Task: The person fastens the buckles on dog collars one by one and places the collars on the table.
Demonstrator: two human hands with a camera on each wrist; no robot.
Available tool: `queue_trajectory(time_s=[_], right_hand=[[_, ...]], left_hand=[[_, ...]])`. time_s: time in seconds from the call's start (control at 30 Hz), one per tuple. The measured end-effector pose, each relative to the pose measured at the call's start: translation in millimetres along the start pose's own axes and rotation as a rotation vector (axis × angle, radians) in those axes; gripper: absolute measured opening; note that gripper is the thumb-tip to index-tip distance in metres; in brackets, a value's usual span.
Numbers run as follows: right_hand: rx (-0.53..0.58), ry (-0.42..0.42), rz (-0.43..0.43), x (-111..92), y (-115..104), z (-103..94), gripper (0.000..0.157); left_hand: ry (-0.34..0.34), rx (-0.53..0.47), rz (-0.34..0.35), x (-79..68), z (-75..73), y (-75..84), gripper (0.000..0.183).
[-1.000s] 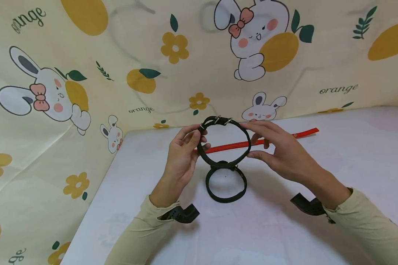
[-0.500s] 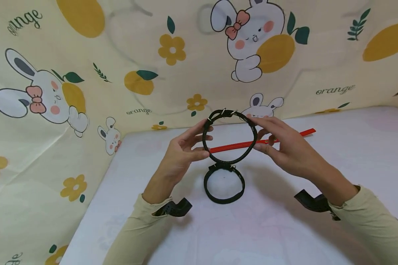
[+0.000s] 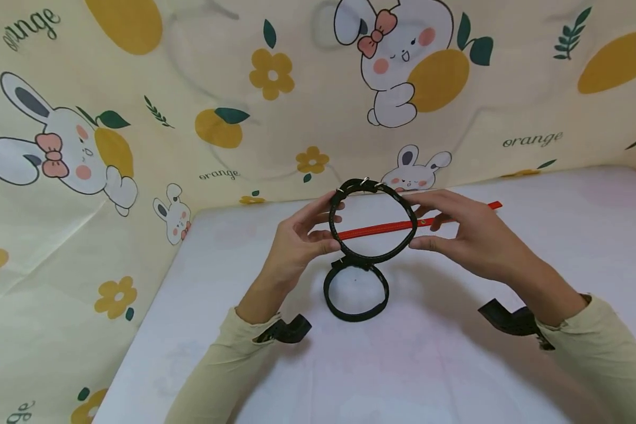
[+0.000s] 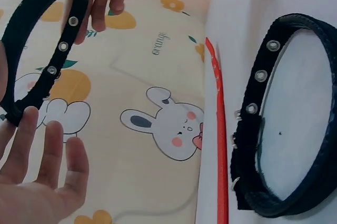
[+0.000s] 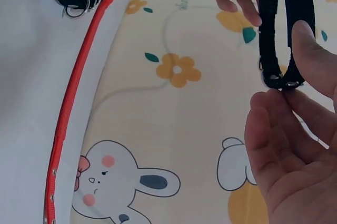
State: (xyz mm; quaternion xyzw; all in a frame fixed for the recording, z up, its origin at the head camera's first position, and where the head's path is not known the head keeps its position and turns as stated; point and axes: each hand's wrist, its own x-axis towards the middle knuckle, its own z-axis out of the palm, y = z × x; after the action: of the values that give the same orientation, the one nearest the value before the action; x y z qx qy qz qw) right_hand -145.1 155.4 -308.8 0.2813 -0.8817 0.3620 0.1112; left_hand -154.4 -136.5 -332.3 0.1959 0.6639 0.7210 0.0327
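In the head view, both hands hold a black buckled collar [image 3: 373, 259], closed into a loop and raised above the table. The left hand [image 3: 297, 235] pinches its left side between thumb and forefinger, the other fingers spread behind. On the opposite side, the right hand [image 3: 471, 235] holds the rim with thumb and fingertips. The raised collar [image 4: 64, 47] shows metal eyelets on its strap in the left wrist view. In the right wrist view, the right fingertips touch the collar [image 5: 267, 34] near its metal fittings. A second, smaller-looking black collar [image 3: 356, 318] stands below it on the table.
Behind the raised loop, a red strap [image 3: 376, 229] with eyelets lies across the white table [image 3: 360, 371]. A cream cloth [image 3: 297, 35] printed with rabbits and oranges hangs at the back and left.
The raised black collar has shifted slightly right and tilted to face the head camera more fully. The left fingers have straightened somewhat, and both hands have moved right. The other collar stays put.
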Motion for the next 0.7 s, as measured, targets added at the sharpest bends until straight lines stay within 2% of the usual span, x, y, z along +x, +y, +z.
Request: queue_trajectory(time_s=[0.2, 0.47, 0.7], right_hand=[[0.002, -0.005, 0.056, -2, 1, -6.1, 0.074], [-0.026, -0.067, 0.107, -8, 11, -13.9, 0.068], [-0.051, -0.136, 0.124, -17, 23, -20.7, 0.071]], left_hand=[[0.01, 0.054, -0.008, 1.8, 6.5, -5.6, 0.089], [0.025, 0.272, 0.057, 2.7, 17.1, -14.0, 0.074], [0.02, 0.414, 0.044, 3.3, 29.2, -25.3, 0.076]])
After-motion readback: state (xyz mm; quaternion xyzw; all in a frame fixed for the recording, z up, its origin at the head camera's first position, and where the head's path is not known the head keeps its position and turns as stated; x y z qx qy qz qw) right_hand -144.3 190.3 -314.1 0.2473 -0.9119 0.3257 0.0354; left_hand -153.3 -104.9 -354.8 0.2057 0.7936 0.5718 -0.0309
